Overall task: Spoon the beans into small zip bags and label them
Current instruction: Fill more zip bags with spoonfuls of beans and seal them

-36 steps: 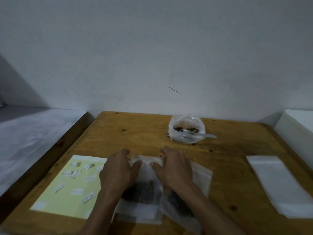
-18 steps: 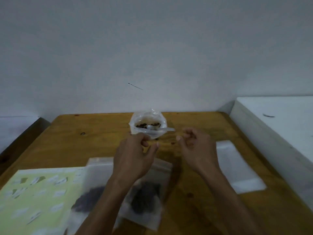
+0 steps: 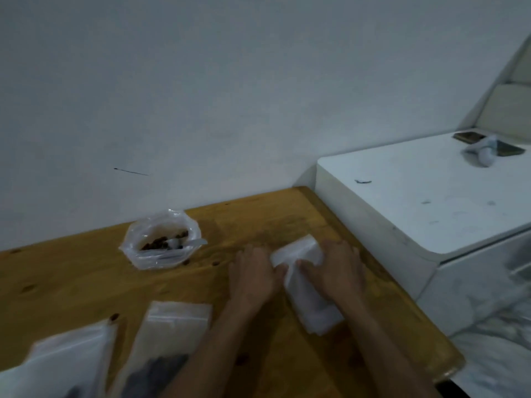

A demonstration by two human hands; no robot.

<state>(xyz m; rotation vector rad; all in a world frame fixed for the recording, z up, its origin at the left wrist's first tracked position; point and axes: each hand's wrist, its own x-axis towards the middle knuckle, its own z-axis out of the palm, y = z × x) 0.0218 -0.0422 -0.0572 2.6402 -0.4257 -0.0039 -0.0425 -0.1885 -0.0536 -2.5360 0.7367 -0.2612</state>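
Clear empty zip bags (image 3: 309, 285) lie under both hands (image 3: 254, 275) on wood.

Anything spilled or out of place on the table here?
A few loose beans lie on the wooden table, just right of the open bean bag, one more by the filled zip bags. Nothing else stands out.

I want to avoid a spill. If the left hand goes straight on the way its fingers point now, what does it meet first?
Probably nothing on the table: the left hand points up past the empty bag stack, over bare table toward the wall. The bean bag lies well left, though depth is unclear.
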